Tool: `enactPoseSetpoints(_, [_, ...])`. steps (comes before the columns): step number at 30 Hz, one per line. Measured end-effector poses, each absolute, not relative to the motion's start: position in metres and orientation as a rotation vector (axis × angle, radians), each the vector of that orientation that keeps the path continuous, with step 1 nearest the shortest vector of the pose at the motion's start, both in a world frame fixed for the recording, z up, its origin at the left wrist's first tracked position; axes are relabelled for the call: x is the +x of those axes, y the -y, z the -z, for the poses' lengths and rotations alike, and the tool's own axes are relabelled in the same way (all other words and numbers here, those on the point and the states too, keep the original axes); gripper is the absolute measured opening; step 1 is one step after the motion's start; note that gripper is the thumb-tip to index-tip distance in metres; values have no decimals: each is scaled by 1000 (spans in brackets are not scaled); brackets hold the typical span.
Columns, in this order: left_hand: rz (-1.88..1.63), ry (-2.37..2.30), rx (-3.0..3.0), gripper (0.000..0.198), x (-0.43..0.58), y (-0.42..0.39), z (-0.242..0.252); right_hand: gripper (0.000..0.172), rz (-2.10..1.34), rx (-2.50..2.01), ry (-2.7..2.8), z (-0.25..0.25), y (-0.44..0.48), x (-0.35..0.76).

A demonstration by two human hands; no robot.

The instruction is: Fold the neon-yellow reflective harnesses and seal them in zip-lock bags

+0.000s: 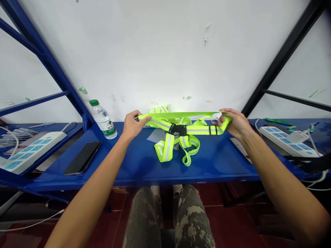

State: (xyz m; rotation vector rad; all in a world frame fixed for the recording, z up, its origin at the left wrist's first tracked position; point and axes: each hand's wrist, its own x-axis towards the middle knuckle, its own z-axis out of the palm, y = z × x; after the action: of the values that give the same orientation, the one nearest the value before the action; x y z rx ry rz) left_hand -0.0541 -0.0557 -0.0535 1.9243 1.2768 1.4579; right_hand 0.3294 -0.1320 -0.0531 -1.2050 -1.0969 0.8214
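- A reflective safety harness of smooth fluorescent yellow-green webbing with grey reflective stripes hangs above a blue steel shelf, its lower loops resting on the shelf; a black plastic buckle sits mid-harness.
- The left hand pinches one end narrowly; the right hand holds the opposite strap near a black slider.
- Uneven pulling could twist the flat webbing or catch the loops on the buckle; its slick surface could slip from the pinch.
- Under the harness lies a clear plastic bag.
- Left of the harness stand a water bottle and a black smartphone; farther left, a white power strip.
- Right of the harness lie a second smartphone and another white power strip.
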Motion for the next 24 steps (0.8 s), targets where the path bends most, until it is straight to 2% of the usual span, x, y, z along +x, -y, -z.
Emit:
enactPoseSetpoints(6, [-1517,-1353,1849,40,-63,46,61,16,-907,-1275,1267,44,142,332])
enactPoseSetpoints(8, [-1498,-1344,1841,40,-63,46,63,15,-777,-1419,1306,42,143,331])
enactPoseSetpoints(12, [-1417,-1307,1878,40,-58,50,64,28,-268,-1641,1315,44,143,323])
enactPoseSetpoints(14, [-1413,-1295,1876,40,-55,53,62,33,-138,-1617,1217,48,138,320])
enactPoseSetpoints(16, [-1429,-1279,1852,40,-54,56,59,31,-229,-1565,1075,54,131,319])
enactPoseSetpoints(20, [-1468,-1257,1814,40,-57,54,56,19,-728,-1404,871,61,119,325])
enactPoseSetpoints(24, [-1531,-1286,1775,39,-64,45,59,22,-1078,-1402,975,66,121,330])
